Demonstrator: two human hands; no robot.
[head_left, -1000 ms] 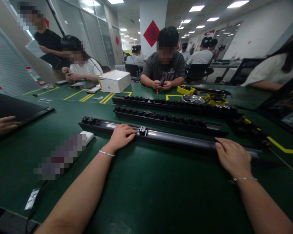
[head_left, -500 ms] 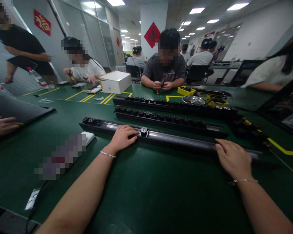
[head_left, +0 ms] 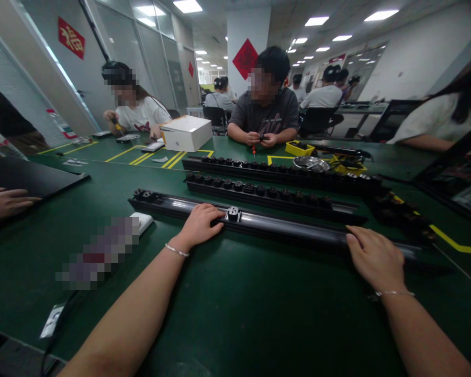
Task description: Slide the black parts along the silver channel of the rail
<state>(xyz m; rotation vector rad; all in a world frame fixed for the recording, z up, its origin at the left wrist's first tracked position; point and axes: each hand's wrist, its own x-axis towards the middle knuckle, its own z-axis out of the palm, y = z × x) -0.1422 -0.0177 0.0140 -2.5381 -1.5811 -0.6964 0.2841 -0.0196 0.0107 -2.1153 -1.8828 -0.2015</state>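
A long black rail (head_left: pixel 290 225) with a glossy channel lies slantwise across the green table in front of me. My left hand (head_left: pixel 201 225) is closed over its left half, fingers across the channel and thumb along the near side. The fingertips reach the left edge of a small black socket module (head_left: pixel 233 213) sitting in the channel. Two similar modules (head_left: pixel 143 193) sit at the rail's far left end. Toward the right end, my right hand (head_left: pixel 377 256) is closed over the rail, its fingertips partly hidden behind the edge.
Behind lie two more black rails, a middle one (head_left: pixel 255 189) and a farther one (head_left: pixel 282 170), lined with modules. A white power strip (head_left: pixel 142 222) lies left. Farther off are a white box (head_left: pixel 187 133), yellow bins (head_left: pixel 299 148) and a metal dish (head_left: pixel 311 163). Co-workers sit around the table.
Both my hands keep their hold on the rail, with hardly any movement. A person at the far left has moved mostly out of view. The person opposite has turned their head.
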